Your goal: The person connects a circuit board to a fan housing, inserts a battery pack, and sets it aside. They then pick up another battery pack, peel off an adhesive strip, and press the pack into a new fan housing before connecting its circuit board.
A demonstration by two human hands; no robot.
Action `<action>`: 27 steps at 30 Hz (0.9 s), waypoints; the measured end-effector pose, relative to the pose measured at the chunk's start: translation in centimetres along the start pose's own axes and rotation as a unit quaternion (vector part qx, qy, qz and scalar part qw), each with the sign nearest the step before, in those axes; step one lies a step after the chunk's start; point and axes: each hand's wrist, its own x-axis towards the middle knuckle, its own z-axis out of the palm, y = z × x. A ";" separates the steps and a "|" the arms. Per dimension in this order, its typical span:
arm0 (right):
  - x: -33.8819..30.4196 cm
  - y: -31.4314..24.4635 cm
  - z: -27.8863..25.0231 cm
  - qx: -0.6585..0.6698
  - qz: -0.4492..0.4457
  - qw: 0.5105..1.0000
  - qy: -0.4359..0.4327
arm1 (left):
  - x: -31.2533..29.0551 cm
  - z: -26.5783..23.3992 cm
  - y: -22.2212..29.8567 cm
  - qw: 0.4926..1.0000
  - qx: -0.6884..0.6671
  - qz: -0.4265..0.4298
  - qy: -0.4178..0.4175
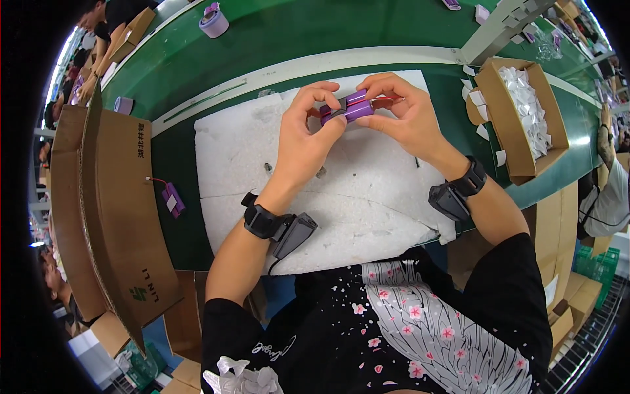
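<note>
Both my hands hold a purple battery pack with a red wire, raised over the far part of a white foam board. The fingers and thumb of my left hand close on its left end, where a small dark piece shows on the pack. My right hand pinches the right end, and the red wire runs back between its fingers. Part of the pack is hidden by my fingertips. Another purple battery pack with a wire and a white label lies on the green table, left of the foam board.
A carton of small white pieces stands on the right, with loose white slips beside it. A large cardboard box fills the left side. Behind a pale rail, a tape roll sits on the green belt. Other people work nearby.
</note>
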 end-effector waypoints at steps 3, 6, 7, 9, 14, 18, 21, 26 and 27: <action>0.1 0.0 -0.1 -0.003 0.002 1.000 -0.006 | 0.0 -0.1 -0.3 1.000 0.016 0.005 -0.002; 0.1 -0.2 0.0 -0.005 0.004 1.000 -0.008 | 0.1 -0.1 -0.2 1.000 0.023 0.004 -0.005; 0.0 -0.2 0.0 -0.006 0.005 1.000 -0.008 | 0.1 -0.1 -0.1 1.000 0.023 0.000 -0.006; -0.1 -0.2 0.1 0.000 0.008 1.000 -0.008 | 0.0 0.0 0.1 1.000 0.023 -0.004 -0.008; 0.1 -0.1 0.0 0.002 0.004 1.000 -0.011 | 0.0 0.1 -0.1 1.000 -0.017 -0.019 0.002; 0.0 -0.1 0.0 -0.002 0.003 1.000 -0.012 | 0.1 -0.1 -0.4 1.000 0.008 -0.005 -0.010; 0.0 0.0 0.0 -0.002 0.002 1.000 -0.012 | 0.1 -0.2 -0.4 1.000 0.007 -0.016 -0.014; 0.1 0.0 0.0 -0.001 0.003 1.000 -0.010 | 0.1 -0.2 -0.2 1.000 0.014 -0.009 -0.021; 0.1 -0.1 0.0 -0.001 0.006 1.000 -0.009 | 0.2 -0.2 -0.2 1.000 0.016 -0.004 -0.022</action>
